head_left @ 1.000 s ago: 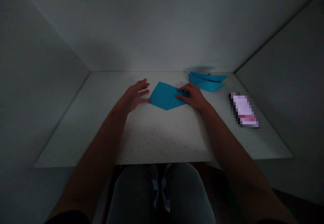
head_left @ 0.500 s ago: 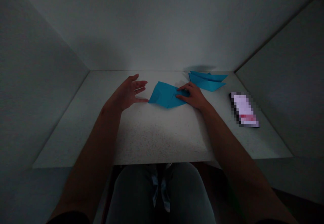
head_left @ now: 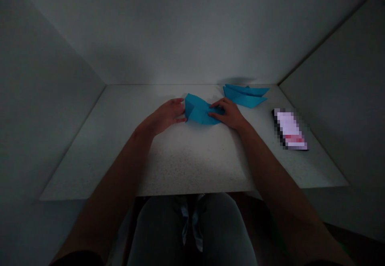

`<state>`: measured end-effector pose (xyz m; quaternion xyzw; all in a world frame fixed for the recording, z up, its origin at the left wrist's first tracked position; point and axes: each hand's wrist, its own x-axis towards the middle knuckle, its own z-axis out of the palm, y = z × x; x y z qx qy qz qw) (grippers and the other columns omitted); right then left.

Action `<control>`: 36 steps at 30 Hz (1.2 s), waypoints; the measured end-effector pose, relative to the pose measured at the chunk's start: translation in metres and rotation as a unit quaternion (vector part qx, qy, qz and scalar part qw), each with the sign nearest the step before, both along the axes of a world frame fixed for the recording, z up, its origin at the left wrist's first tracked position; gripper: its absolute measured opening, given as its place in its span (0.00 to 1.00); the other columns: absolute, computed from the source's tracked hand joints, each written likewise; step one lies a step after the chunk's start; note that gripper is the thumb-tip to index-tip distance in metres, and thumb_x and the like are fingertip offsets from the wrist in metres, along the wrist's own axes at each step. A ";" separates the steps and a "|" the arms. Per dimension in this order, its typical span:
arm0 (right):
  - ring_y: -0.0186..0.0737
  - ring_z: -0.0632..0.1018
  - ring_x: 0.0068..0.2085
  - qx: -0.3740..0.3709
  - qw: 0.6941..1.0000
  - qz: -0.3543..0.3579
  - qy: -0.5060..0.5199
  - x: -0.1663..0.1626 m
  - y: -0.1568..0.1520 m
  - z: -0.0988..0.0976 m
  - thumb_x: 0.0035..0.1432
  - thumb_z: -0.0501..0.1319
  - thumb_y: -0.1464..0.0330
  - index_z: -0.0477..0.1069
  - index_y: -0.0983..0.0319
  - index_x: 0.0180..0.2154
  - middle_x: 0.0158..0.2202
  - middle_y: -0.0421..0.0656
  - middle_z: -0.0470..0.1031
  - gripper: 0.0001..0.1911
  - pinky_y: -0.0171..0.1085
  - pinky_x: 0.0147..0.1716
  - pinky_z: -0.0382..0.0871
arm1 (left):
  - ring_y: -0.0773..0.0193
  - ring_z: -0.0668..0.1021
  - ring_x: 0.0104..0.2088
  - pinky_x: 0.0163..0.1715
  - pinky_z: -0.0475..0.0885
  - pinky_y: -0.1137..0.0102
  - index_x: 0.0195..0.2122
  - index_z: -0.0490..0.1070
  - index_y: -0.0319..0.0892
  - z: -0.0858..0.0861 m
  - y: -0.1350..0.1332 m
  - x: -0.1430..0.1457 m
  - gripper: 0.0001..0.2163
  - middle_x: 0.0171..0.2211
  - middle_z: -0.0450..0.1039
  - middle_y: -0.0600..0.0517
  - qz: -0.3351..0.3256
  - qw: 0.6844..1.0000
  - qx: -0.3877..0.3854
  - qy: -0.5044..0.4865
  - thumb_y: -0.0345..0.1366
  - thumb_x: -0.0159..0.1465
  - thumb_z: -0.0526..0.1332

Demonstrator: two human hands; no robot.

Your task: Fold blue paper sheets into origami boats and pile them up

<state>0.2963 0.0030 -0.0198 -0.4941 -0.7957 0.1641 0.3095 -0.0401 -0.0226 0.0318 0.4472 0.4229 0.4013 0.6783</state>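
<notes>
A folded sheet of blue paper lies on the table, its left end lifted and bent inward. My left hand touches that left end, fingers apart; some fingertips are hidden behind the paper. Over the right end my right hand has curled fingers and thumb gripping the paper against the table. Just beyond the right hand rests a folded blue paper boat, touched by neither hand.
A phone with a lit, blurred-out screen lies on the right of the white table. Walls enclose the table at the back and both sides. My legs are below the front edge.
My left hand has moved right, from beside the paper's left corner to its left end, which is now raised and pushed inward. My right hand has stayed in place.
</notes>
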 end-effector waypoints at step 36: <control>0.37 0.72 0.31 -0.131 0.982 0.079 0.113 -0.017 -0.018 0.020 0.61 0.76 0.43 0.87 0.57 0.48 0.36 0.41 0.80 0.26 0.40 0.34 0.65 | 0.38 0.72 0.71 0.67 0.75 0.45 0.76 0.51 0.51 -0.047 0.013 0.012 0.61 0.70 0.67 0.36 0.161 0.878 0.352 0.282 0.47 0.47 0.87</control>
